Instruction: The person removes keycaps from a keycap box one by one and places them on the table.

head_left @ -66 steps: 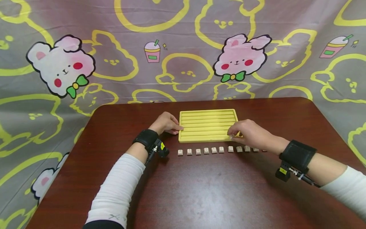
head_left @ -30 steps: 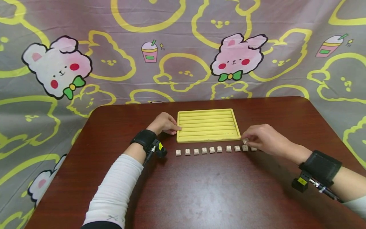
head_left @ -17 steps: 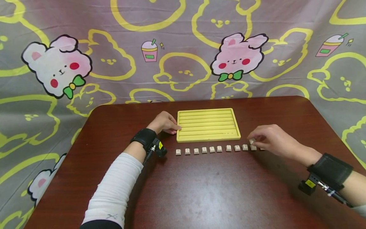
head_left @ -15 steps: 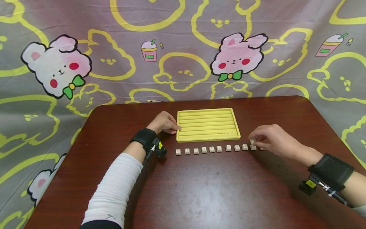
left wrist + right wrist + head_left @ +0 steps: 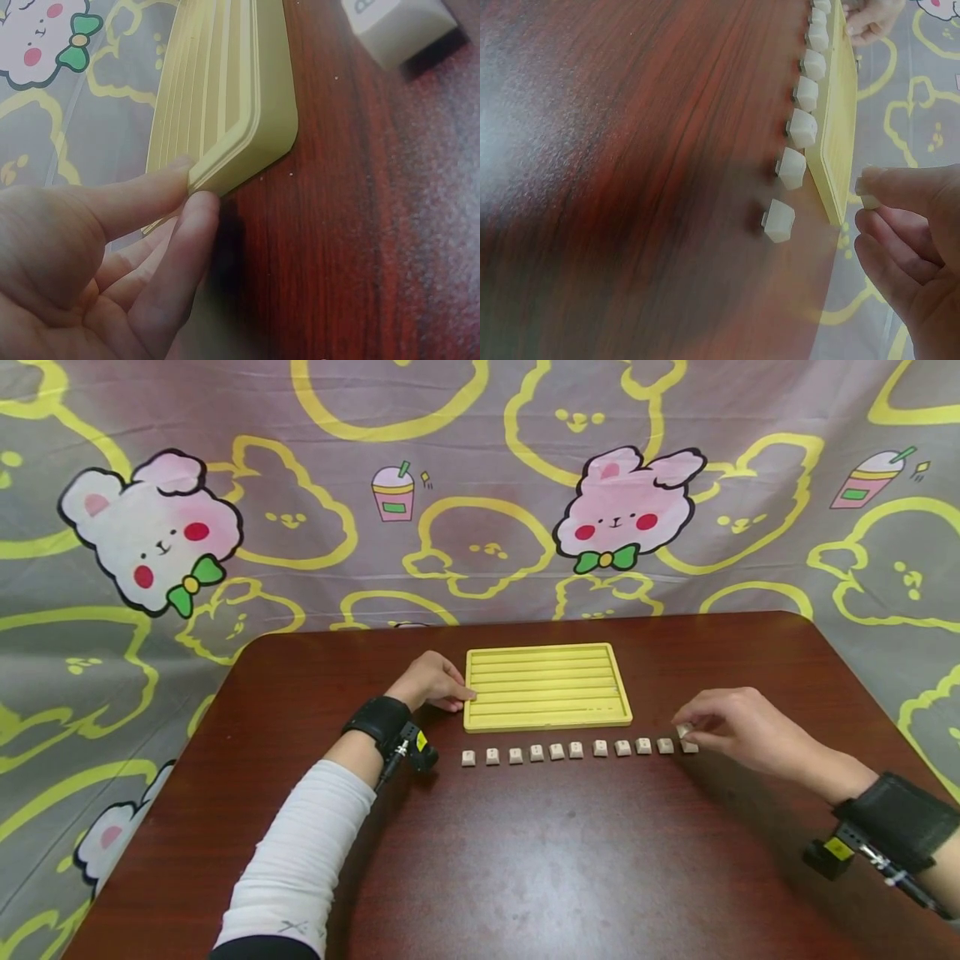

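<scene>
My left hand (image 5: 437, 683) pinches the left edge of a yellow ridged tray (image 5: 547, 723). In the left wrist view the thumb (image 5: 142, 199) lies at the rim of the tray (image 5: 259, 112), with a finger against its outer side. My right hand (image 5: 738, 727) holds a small pale keycap (image 5: 684, 732) between thumb and fingertips. It hovers over the right end of a row of keycaps, right above the last keycap (image 5: 689, 747). In the right wrist view only a bit of the held keycap (image 5: 870, 201) shows between the fingers.
Several pale keycaps (image 5: 576, 750) stand in a line along the tray's front side, spaced apart on the dark red-brown table (image 5: 525, 860). A patterned cloth (image 5: 480, 468) hangs behind the table's far edge. Both wrists wear black camera straps (image 5: 378, 725).
My right hand has moved from the tray's front right corner rightward along the keycap row, a keycap in its fingers. My left hand has stayed at the tray's left edge.
</scene>
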Demonstrator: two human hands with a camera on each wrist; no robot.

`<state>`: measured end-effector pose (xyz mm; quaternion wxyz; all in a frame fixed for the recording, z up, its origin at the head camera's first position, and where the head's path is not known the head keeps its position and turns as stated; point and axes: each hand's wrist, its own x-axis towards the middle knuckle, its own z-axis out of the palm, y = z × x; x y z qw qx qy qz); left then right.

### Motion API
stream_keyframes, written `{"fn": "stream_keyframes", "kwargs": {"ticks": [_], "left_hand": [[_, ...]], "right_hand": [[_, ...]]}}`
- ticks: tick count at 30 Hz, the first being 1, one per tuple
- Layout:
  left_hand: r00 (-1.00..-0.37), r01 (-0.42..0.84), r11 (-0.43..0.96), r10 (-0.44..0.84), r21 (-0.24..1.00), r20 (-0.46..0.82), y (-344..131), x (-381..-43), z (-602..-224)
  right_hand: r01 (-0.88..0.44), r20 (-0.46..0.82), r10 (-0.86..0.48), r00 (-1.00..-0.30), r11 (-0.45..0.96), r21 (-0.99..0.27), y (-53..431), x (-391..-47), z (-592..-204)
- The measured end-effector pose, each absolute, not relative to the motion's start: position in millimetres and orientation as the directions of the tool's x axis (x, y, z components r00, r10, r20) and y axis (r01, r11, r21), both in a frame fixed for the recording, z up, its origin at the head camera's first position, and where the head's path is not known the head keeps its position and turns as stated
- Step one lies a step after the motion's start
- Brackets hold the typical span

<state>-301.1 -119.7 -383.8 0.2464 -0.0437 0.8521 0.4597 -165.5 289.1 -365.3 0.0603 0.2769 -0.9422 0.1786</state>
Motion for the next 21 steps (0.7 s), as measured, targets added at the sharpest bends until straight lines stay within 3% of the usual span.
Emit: {"fn": "stream_keyframes", "kwargs": {"ticks": [7,21], "left_hand": [[-0.872,-0.307,0.572,0.152,0.761,-0.466,-120,-303,-385],[-0.872,-0.303,0.555,0.167,0.775,-0.46,-120,-300,-384]], "right_hand": [[-0.489,0.184,-0.453,-0.872,0.813,-0.317,296,-161,-365],[-0.522,0.252,-0.461,-0.851,0.8,-0.297,315,-155,-372]]}}
